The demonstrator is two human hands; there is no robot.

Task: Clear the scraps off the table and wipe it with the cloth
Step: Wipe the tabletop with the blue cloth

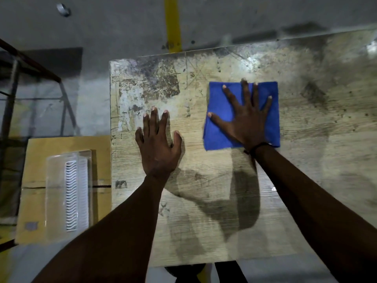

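Note:
A folded blue cloth (220, 131) lies flat on the worn, stained wooden table (306, 160). My right hand (247, 117) presses on the cloth with its fingers spread straight. My left hand (158, 144) lies flat on the bare tabletop to the left of the cloth, fingers straight and holding nothing. I see no loose scraps on the visible part of the table.
A cardboard box (34, 160) stands on the floor to the left of the table, with a clear plastic container (69, 193) on it. A metal frame (30, 64) stands at the far left. A yellow floor line (173, 23) runs beyond the table's far edge.

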